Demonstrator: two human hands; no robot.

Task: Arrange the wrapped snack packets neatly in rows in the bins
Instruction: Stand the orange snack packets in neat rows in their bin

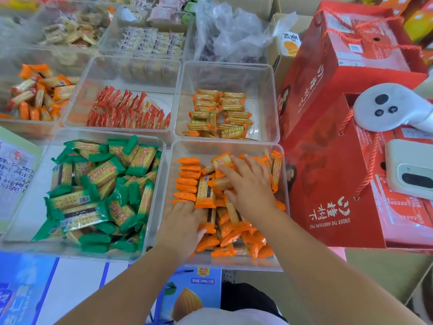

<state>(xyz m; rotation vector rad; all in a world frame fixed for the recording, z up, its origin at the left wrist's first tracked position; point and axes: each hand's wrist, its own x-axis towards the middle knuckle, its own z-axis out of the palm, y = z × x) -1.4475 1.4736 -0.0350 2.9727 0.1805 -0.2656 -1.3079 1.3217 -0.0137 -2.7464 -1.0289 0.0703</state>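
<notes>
The work is now in the near right bin. A short row of orange packets already stands along its left side, and the other loose packets lie mixed in the middle and front. The left hand lies flat, with straight fingers resting on the packets at the end of the row. The right hand is spread over the heap; I cannot tell if it grips a packet. I think the next move needs one packet lifted, turned on its edge and set beside the row.

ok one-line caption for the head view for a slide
Left hand and right hand sort orange cracker packets in a clear bin beside green packets.
</notes>
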